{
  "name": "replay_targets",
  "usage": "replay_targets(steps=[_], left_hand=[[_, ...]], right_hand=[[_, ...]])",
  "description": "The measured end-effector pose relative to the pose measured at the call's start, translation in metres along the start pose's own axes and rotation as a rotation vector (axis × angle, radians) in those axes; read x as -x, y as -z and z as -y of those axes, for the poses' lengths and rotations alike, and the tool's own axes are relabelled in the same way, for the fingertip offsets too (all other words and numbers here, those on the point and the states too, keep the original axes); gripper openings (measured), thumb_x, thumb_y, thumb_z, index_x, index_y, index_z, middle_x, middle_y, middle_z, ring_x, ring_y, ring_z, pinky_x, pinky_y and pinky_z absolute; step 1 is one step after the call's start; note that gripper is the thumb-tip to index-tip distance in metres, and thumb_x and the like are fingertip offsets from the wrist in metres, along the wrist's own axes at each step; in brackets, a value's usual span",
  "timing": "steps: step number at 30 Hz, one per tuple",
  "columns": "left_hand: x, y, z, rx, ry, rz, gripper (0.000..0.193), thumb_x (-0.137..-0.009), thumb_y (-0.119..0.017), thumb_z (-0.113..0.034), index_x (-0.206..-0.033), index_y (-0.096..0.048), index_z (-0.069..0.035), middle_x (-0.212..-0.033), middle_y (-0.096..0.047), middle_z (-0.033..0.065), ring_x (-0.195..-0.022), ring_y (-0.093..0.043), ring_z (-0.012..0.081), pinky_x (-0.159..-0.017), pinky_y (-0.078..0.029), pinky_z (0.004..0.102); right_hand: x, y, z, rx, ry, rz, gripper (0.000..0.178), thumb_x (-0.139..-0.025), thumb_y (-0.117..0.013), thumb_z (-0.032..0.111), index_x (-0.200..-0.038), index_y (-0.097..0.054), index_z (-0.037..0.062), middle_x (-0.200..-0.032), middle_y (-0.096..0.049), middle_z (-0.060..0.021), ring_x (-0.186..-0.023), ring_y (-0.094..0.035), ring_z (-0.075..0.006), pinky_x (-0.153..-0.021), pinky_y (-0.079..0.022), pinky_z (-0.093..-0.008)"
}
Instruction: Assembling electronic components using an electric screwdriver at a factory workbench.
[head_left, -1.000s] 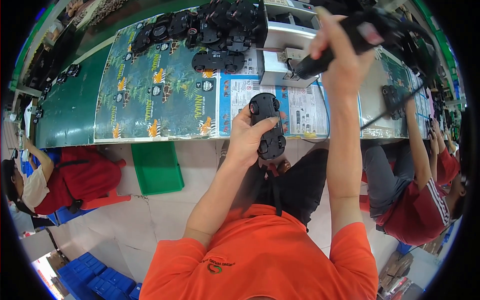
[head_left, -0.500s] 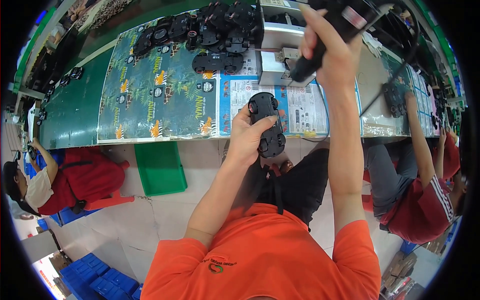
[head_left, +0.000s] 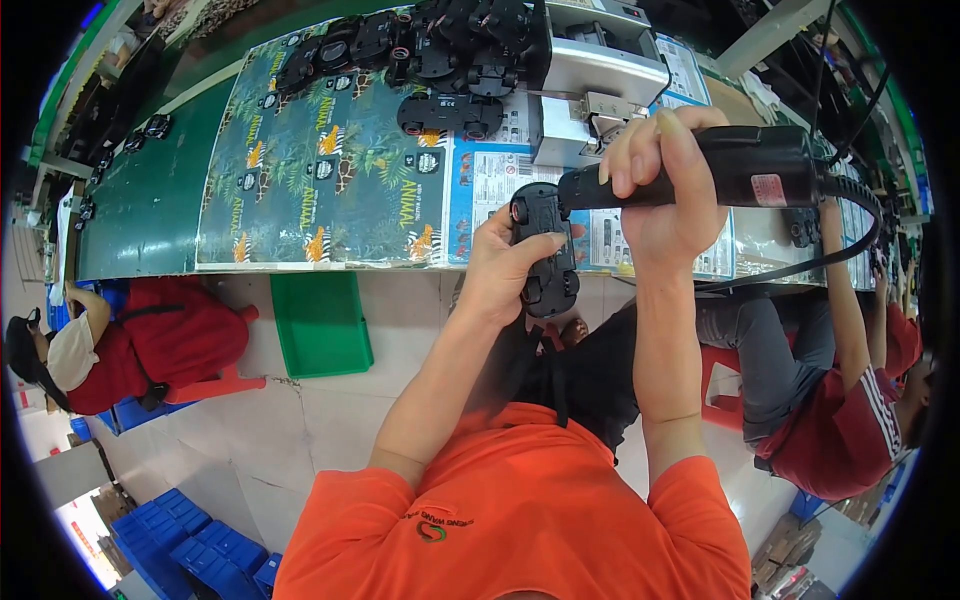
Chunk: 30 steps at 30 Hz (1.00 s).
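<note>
Pinching tight, the bare left hand (head_left: 505, 262) has its thumb across the middle of a black, oblong plastic toy-car chassis (head_left: 548, 272), and here it is, held across the near edge of the green worktable (head_left: 140, 225)! Its long axis runs away from the wearer, nearly straight up the view, far end leaning slightly left, near end a touch right. The underside seems to face up; which end is the nose, I cannot tell.

Over to the right hand (head_left: 668, 190), fingers wrapped firmly round a black cylindrical power screwdriver (head_left: 765, 168), with a thick black cable (head_left: 865, 235) curving off its back end. The tool lies almost level, tip leftward, square across the chassis and right at its far right corner; whether it touches, I cannot tell.

And what a change from half a second ago! Back then the screwdriver is up by the silver metal box-shaped machine (head_left: 605, 70), slanting down to the left; now it is lower, flatter and against the chassis's side of the view. The chassis itself keeps practically the same tilt, same grip.
</note>
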<state>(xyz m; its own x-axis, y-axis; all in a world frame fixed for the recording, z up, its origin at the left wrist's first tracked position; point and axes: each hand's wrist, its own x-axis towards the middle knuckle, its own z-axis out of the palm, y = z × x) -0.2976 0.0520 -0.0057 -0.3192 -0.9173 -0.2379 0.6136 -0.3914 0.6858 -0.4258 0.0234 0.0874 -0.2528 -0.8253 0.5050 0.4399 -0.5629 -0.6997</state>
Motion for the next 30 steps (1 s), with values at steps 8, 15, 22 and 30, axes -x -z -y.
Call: replay_targets(steps=[8,15,22,30], left_hand=[[0.0,0.004,0.0,-0.101,0.04,0.045,0.045,-0.08,-0.064,0.0,-0.124,-0.053,0.002,-0.104,-0.068,0.0181,-0.086,-0.067,0.0161,-0.072,-0.055,0.0276],[0.0,-0.001,-0.001,-0.045,0.037,0.015,0.033,-0.078,-0.067,0.005,-0.11,-0.06,0.003,-0.098,-0.069,0.0138,-0.086,-0.069,0.0189,-0.076,-0.058,0.0321],[0.001,0.002,0.001,-0.107,0.052,0.012,0.032,-0.078,-0.067,0.004,-0.109,-0.062,0.002,-0.096,-0.07,0.0124,-0.081,-0.068,0.0163,-0.074,-0.056,0.0296],[0.0,0.001,0.002,-0.132,0.039,0.017,0.033,-0.077,-0.068,0.004,-0.109,-0.062,0.002,-0.096,-0.07,0.0123,-0.079,-0.068,0.0158,-0.072,-0.056,0.029]], right_hand=[[-0.002,0.008,0.008,0.082,-0.005,0.173,0.011,-0.094,-0.05,0.016,-0.09,-0.049,0.0052,-0.065,-0.047,-0.0049,-0.054,-0.048,-0.0154,-0.056,-0.044,-0.0316],[0.0,0.013,0.004,0.098,0.018,0.15,0.012,-0.095,-0.05,0.016,-0.091,-0.05,0.0047,-0.065,-0.048,-0.005,-0.053,-0.048,-0.0158,-0.054,-0.044,-0.0313],[0.0,0.014,0.001,0.065,-0.01,0.239,0.013,-0.089,-0.059,0.009,-0.085,-0.047,0.0048,-0.065,-0.051,-0.0061,-0.052,-0.048,-0.0128,-0.052,-0.044,-0.0286],[0.004,0.013,-0.002,0.003,0.012,0.254,0.023,-0.082,-0.071,0.005,-0.083,-0.048,0.0044,-0.066,-0.055,-0.0079,-0.051,-0.05,-0.0107,-0.051,-0.045,-0.025]])
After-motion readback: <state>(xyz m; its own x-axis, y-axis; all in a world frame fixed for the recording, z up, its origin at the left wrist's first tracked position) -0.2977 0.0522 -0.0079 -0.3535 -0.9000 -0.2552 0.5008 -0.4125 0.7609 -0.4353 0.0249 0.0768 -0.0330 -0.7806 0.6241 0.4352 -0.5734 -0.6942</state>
